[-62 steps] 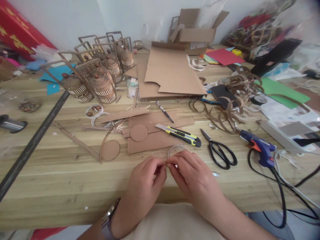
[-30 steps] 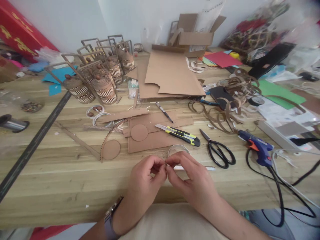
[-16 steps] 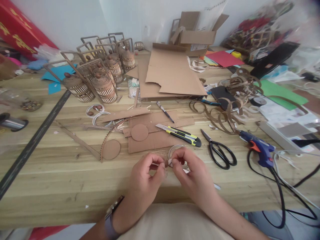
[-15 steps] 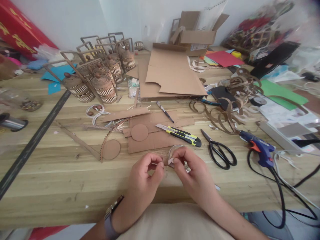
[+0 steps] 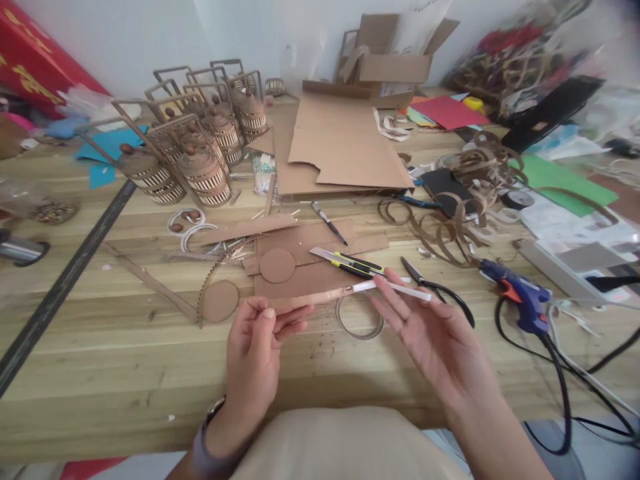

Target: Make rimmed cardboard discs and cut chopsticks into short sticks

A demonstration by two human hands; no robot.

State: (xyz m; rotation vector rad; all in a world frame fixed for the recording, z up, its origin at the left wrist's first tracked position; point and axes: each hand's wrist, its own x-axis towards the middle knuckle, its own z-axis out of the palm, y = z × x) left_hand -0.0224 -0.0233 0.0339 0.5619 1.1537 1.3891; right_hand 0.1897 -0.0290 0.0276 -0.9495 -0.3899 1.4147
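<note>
Cardboard box (image 5: 390,68) holds white plastic (image 5: 416,30); left hand (image 5: 254,360) pinches a tan strip (image 5: 320,297); right hand (image 5: 440,347) grasps its white end (image 5: 363,286).

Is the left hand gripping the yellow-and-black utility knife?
No, the left hand pinches a thin, flat tan strip, while the utility knife lies beyond it, apart from that hand.

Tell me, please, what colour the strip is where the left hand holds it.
The strip is light brown there; see the head view.
</note>
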